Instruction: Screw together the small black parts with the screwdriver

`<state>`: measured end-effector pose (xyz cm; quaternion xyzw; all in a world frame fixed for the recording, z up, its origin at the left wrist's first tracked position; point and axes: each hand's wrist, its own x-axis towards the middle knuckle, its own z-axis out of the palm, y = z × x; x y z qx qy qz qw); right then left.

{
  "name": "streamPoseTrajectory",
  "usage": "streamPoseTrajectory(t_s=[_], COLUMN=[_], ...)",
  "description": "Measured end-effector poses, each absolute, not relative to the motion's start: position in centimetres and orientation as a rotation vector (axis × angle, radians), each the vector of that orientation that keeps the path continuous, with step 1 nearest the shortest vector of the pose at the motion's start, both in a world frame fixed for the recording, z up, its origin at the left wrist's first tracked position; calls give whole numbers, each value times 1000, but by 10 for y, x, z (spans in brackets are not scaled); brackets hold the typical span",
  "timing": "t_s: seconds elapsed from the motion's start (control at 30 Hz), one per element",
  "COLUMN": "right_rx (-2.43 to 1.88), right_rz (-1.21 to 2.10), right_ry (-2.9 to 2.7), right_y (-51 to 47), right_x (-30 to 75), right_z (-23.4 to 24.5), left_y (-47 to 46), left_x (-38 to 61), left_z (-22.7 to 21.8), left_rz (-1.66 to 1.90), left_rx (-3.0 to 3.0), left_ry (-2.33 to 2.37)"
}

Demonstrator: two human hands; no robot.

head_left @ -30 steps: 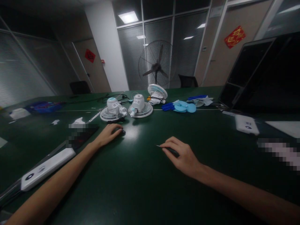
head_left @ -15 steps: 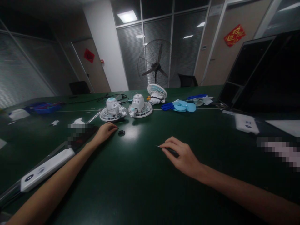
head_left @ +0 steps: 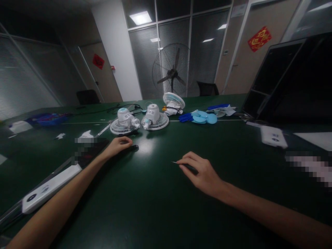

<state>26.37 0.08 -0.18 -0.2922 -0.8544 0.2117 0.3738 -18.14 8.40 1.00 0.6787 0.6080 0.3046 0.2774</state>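
Note:
My right hand (head_left: pixel 203 171) is closed around a black-handled screwdriver (head_left: pixel 191 168), its thin metal shaft pointing left above the green table. My left hand (head_left: pixel 118 145) hovers over or rests on the table at left of centre, thumb and finger pinched together. Whatever may be in that pinch is too small to make out. Just below its fingertips lies a small black part (head_left: pixel 135 148), partly hidden by the hand. Behind the left hand, a small white fan (head_left: pixel 124 121) lies face down, with a second white fan (head_left: pixel 153 119) beside it.
A third fan (head_left: pixel 173 103) sits farther back. Blue gloves and light-blue fan blades (head_left: pixel 203 117) lie right of it. White boxed devices rest at left (head_left: pixel 52 188) and right (head_left: pixel 273 136). A dark monitor (head_left: pixel 290 79) stands at the right, a blue tray (head_left: pixel 52 118) far left.
My left hand has shifted slightly right, its fingers curling closer over the small black part. The right hand with the screwdriver has stayed nearly still.

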Motion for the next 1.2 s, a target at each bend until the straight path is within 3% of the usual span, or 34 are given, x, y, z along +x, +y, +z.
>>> streamPoseTrajectory(t_s=[0.73,1.2], right_rx=[-737,-636], right_rz=[532,444], right_ry=[-2203,-2460], right_y=[1,-5], right_x=[263,261], right_z=[-1,4], left_y=[75,0], left_x=[-169,-32], left_z=[16,10], left_rz=[690,560], left_rx=[1972,2359], left_ry=[1629,961])
